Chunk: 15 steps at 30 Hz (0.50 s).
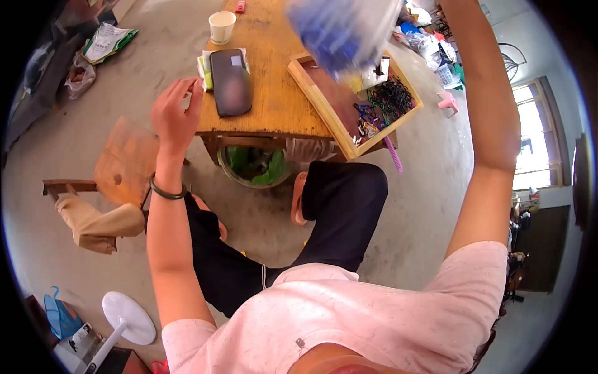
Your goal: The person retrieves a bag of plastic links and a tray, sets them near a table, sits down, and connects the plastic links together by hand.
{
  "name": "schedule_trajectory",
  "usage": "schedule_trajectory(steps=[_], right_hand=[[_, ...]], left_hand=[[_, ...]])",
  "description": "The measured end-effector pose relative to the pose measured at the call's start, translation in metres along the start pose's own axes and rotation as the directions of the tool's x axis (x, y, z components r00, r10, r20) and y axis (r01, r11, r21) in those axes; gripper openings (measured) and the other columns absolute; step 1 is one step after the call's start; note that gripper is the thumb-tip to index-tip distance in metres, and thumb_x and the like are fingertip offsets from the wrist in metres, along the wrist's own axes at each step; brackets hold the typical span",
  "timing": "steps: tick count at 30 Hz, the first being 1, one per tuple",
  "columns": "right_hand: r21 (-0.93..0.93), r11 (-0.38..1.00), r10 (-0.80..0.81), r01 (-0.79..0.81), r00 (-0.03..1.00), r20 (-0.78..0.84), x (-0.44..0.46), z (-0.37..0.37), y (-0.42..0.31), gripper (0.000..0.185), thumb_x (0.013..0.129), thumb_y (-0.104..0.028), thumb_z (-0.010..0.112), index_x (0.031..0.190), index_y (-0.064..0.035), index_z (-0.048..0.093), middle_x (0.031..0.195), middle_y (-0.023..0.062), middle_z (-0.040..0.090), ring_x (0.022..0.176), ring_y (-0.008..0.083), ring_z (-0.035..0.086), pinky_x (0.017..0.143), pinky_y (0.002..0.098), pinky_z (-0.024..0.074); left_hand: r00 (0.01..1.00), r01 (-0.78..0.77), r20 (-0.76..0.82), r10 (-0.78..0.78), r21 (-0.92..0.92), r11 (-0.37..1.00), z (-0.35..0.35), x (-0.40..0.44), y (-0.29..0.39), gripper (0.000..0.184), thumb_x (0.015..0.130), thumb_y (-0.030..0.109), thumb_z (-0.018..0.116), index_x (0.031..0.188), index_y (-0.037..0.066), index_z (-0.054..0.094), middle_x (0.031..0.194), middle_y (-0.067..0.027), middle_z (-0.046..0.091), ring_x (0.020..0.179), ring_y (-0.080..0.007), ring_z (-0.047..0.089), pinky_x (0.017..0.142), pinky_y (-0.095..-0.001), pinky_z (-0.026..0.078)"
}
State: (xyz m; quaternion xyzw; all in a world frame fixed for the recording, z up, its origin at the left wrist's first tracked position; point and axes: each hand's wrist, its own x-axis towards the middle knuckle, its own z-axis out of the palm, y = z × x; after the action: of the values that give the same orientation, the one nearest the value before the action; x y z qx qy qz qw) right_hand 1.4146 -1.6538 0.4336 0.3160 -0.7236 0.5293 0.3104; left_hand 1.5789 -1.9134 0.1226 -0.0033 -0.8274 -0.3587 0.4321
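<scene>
My left hand (177,114) is raised just left of the phone, its fingers curled and the thumb bent in towards them; anything between them is too small to make out. The dark phone (230,84) lies on a pale packet on the wooden table (274,112). My right arm (486,118) reaches up past the top edge, with its hand out of sight. A blurred blue and clear plastic bag (346,34) hangs over a wooden tray (324,112). Inside the tray are a heap of small dark clips (391,100) and some coloured ones.
A paper cup (222,27) stands at the table's left edge. Below the table is a basin of green leaves (255,167). A wooden chair (124,165) with tan cloth is at left, a white fan (129,318) lower left, and a pink stool (447,103) at right.
</scene>
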Motion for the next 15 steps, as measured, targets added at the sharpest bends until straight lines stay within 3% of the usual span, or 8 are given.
schedule_trajectory(steps=[3, 5, 6, 7, 9, 11, 13, 15], right_hand=[[0.356, 0.897, 0.235, -0.262, 0.965, 0.118, -0.012, -0.066, 0.011, 0.018, 0.086, -0.019, 0.055, 0.083, -0.0014, 0.06, 0.072, 0.0042, 0.055, 0.065, 0.0131, 0.049, 0.061, 0.0262, 0.039], [0.326, 0.891, 0.289, -0.317, 0.948, 0.131, -0.051, -0.088, 0.019, 0.036, 0.083, -0.025, 0.063, 0.106, 0.0014, 0.053, 0.097, 0.0096, 0.055, 0.088, 0.0205, 0.051, 0.083, 0.0315, 0.0386], [0.14, 0.962, 0.222, -0.234, 0.97, 0.1, -0.091, -0.095, 0.002, 0.064, 0.079, -0.029, 0.07, 0.128, 0.0039, 0.045, 0.12, 0.0154, 0.055, 0.109, 0.0281, 0.053, 0.101, 0.0383, 0.0383], [-0.013, 0.982, 0.187, -0.187, 0.971, 0.152, -0.131, -0.09, -0.027, 0.057, 0.08, -0.026, 0.068, 0.124, 0.004, 0.048, 0.111, 0.0138, 0.057, 0.104, 0.0262, 0.055, 0.099, 0.0373, 0.0395], [0.039, 0.97, 0.218, -0.239, 0.931, 0.292, -0.204, -0.085, -0.078, 0.039, 0.081, -0.014, 0.064, 0.115, 0.0009, 0.053, 0.101, 0.0117, 0.059, 0.089, 0.0194, 0.057, 0.083, 0.0304, 0.0429], [0.273, 0.917, 0.131, -0.29, 0.867, 0.48, -0.262, -0.08, -0.087, 0.025, 0.08, -0.003, 0.057, 0.106, -0.0028, 0.056, 0.096, 0.0095, 0.058, 0.074, 0.0118, 0.053, 0.064, 0.0226, 0.0422], [0.252, 0.951, -0.013, -0.177, 0.795, 0.607, -0.308, -0.066, -0.078, 0.021, 0.077, 0.002, 0.053, 0.098, -0.0034, 0.057, 0.089, 0.0067, 0.056, 0.065, 0.0086, 0.047, 0.056, 0.0216, 0.0378], [0.124, 0.962, 0.075, -0.244, 0.669, 0.739, -0.343, -0.043, -0.06, 0.02, 0.074, 0.003, 0.056, 0.093, -0.0038, 0.057, 0.076, 0.0056, 0.055, 0.056, 0.0113, 0.046, 0.051, 0.0243, 0.037]], left_hand=[[1.0, -0.023, 0.006, 0.024, -0.006, 1.0, -0.006, -0.016, 0.005, 0.009, 0.085, 0.015, 0.065, 0.087, 0.006, 0.068, 0.078, -0.0085, 0.066, 0.066, -0.0224, 0.061, 0.06, -0.0302, 0.048], [0.999, -0.035, 0.003, 0.035, -0.016, 0.999, -0.012, -0.027, 0.004, 0.009, 0.085, 0.014, 0.066, 0.087, 0.006, 0.068, 0.078, -0.0081, 0.067, 0.065, -0.0216, 0.062, 0.059, -0.0294, 0.048], [0.999, -0.036, 0.003, 0.036, -0.015, 0.999, -0.017, -0.036, 0.004, 0.009, 0.085, 0.014, 0.066, 0.087, 0.006, 0.068, 0.078, -0.0079, 0.067, 0.065, -0.0211, 0.063, 0.059, -0.029, 0.049], [1.0, -0.003, 0.005, 0.003, -0.044, 0.999, -0.023, -0.045, 0.009, 0.008, 0.085, 0.013, 0.065, 0.087, 0.005, 0.068, 0.078, -0.0078, 0.067, 0.065, -0.0207, 0.063, 0.059, -0.0286, 0.049], [0.998, 0.06, 0.004, -0.06, -0.109, 0.992, -0.037, -0.058, 0.023, 0.008, 0.085, 0.011, 0.065, 0.087, 0.004, 0.068, 0.077, -0.0077, 0.068, 0.065, -0.0199, 0.064, 0.059, -0.0278, 0.05], [0.998, -0.049, 0.041, 0.055, -0.128, 0.991, -0.052, -0.08, 0.024, 0.009, 0.086, 0.01, 0.063, 0.087, 0.002, 0.068, 0.077, -0.008, 0.068, 0.065, -0.0195, 0.065, 0.059, -0.0274, 0.05], [0.988, -0.108, 0.101, 0.121, -0.125, 0.986, -0.071, -0.097, 0.04, 0.009, 0.087, 0.008, 0.062, 0.088, 0.0, 0.067, 0.075, -0.008, 0.067, 0.065, -0.018, 0.065, 0.059, -0.0264, 0.049], [0.988, 0.078, 0.147, -0.052, -0.174, 0.982, -0.077, -0.138, 0.051, 0.009, 0.086, 0.007, 0.062, 0.088, 0.001, 0.067, 0.073, -0.0072, 0.066, 0.065, -0.0169, 0.064, 0.06, -0.0255, 0.048]])
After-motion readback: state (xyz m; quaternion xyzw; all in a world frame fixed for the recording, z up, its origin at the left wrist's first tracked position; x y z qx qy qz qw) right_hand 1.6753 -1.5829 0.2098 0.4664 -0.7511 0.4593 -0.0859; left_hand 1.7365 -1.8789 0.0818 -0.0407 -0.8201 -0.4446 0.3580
